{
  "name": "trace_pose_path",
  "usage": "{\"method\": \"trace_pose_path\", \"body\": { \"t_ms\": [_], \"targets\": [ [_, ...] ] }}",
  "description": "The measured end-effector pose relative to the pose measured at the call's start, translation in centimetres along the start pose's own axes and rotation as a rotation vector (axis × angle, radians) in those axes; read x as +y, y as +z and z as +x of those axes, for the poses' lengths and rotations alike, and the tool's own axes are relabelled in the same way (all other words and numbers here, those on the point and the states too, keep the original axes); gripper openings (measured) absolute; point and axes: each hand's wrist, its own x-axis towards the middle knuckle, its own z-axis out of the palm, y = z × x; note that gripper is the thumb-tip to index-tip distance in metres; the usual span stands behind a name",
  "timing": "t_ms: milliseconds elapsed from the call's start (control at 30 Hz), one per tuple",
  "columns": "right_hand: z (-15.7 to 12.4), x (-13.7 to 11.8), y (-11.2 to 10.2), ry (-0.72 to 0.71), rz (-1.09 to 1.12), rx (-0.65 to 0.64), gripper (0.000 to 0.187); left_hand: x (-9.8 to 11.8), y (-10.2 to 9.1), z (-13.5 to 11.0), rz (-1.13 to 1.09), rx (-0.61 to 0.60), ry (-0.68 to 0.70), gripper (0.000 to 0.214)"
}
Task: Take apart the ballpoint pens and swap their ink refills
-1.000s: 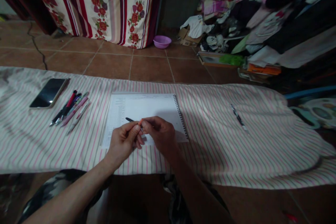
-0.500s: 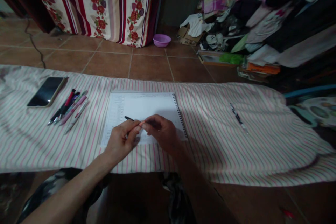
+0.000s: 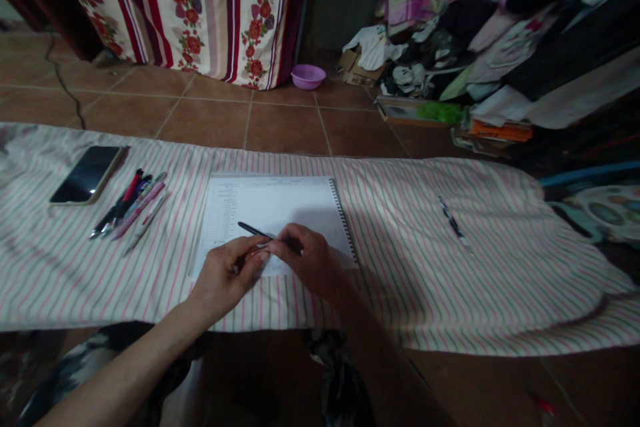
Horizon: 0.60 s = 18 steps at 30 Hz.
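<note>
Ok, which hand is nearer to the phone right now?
Left. The left hand is to the right of the phone and closer to the body; the right hand is farther right, beyond the left hand.

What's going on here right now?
A person is handling a black pen above an open notebook. The right hand pinches the pen and the left hand meets it at the fingertips; exactly what the left one grips is hard to tell. A phone and several pens lie to the left, another pen to the right.
</note>
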Motion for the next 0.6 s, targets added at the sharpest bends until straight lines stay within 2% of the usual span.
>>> {"method": "trace_pose_path", "body": {
  "t_ms": [100, 167, 333, 500, 600],
  "targets": [
    [0.1, 0.0, 0.5, 0.072, 0.127, 0.016, 0.018, 0.4, 0.2, 0.0, -0.327, 0.022, -0.315, 0.028],
    [0.2, 0.0, 0.7, 0.108, 0.154, -0.001, 0.020, 0.4, 0.2, 0.0, -0.433, 0.021, -0.378, 0.030],
    [0.1, 0.2, 0.4, 0.089, 0.071, -0.110, 0.021, -0.8, 0.1, -0.5, -0.469, -0.070, -0.338, 0.028],
    [-0.2, -0.2, 1.0, 0.015, 0.052, -0.038, 0.016, -1.0, -0.5, -1.2, -0.234, -0.044, -0.168, 0.023],
    [-0.4, -0.6, 1.3, 0.005, 0.053, -0.020, 0.015, -0.8, -0.9, -1.2, -0.246, -0.088, -0.197, 0.027]
  ]
}}
